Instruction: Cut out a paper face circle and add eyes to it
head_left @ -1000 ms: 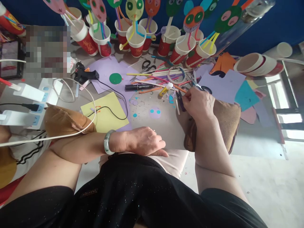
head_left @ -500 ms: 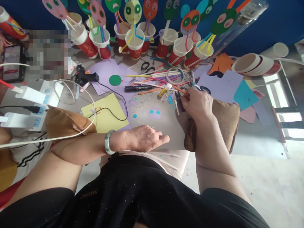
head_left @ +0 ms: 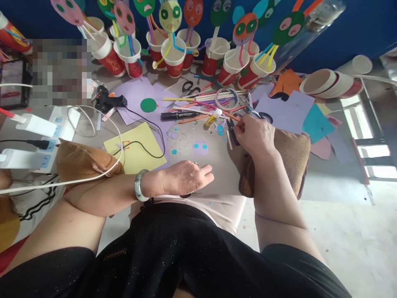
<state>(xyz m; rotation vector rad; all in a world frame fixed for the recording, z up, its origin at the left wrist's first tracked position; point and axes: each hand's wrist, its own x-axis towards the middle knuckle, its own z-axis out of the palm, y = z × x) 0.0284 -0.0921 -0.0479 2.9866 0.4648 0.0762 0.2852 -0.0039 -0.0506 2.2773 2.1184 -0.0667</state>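
My left hand (head_left: 189,179), with a bracelet on the wrist, is at the table's near edge, its fingers curled inward; whatever may be in them is hidden. My right hand (head_left: 256,134) is closed in a pinch beside the purple-handled tool (head_left: 233,134) and the end of an orange stick; what it pinches is too small to tell. Between the hands lies a small purple paper piece (head_left: 200,146) with two blue dots. Beyond it are a yellow glue stick (head_left: 213,118), a black marker (head_left: 178,116) and a roll of tape (head_left: 227,99).
Red paper cups (head_left: 173,56) holding paper faces line the back. A glue gun (head_left: 108,101), power strip (head_left: 63,124) and yellow paper (head_left: 139,145) are on the left. At right are scissors (head_left: 263,116), purple paper (head_left: 283,109) and a brown cushion (head_left: 293,157).
My left hand has shifted slightly left and its fingers have drawn in a little. My right hand stays in its pinch by the sticks. The whole view has shifted slightly.
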